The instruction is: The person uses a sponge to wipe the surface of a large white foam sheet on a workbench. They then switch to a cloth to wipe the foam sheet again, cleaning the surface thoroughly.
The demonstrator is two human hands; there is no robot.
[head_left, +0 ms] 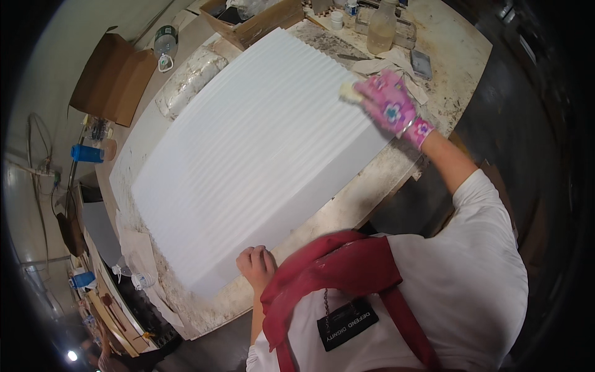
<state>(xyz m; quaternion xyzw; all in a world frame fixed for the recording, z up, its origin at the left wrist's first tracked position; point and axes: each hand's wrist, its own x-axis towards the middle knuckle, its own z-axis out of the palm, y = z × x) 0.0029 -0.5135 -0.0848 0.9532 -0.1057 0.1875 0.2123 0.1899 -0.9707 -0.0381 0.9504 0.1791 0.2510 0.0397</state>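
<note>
A large white slab (248,149) with a ribbed top lies slantwise across the worktable. My right hand (390,105), in a pink flowered glove, is closed on a pale yellow sponge-like pad (349,93). It presses the pad against the ribbed top near the slab's far right corner. My bare left hand (256,263) rests at the slab's smooth near side, toward its left end. Its fingers are curled in, and I see nothing in them.
Behind the slab are a cardboard box (273,26), a plastic-wrapped roll (191,80) and a clear bottle (166,42). A cloudy bottle (381,28), a white jar (336,20), a cloth (396,65) and a grey block (421,64) occupy the stained table's (455,62) far right.
</note>
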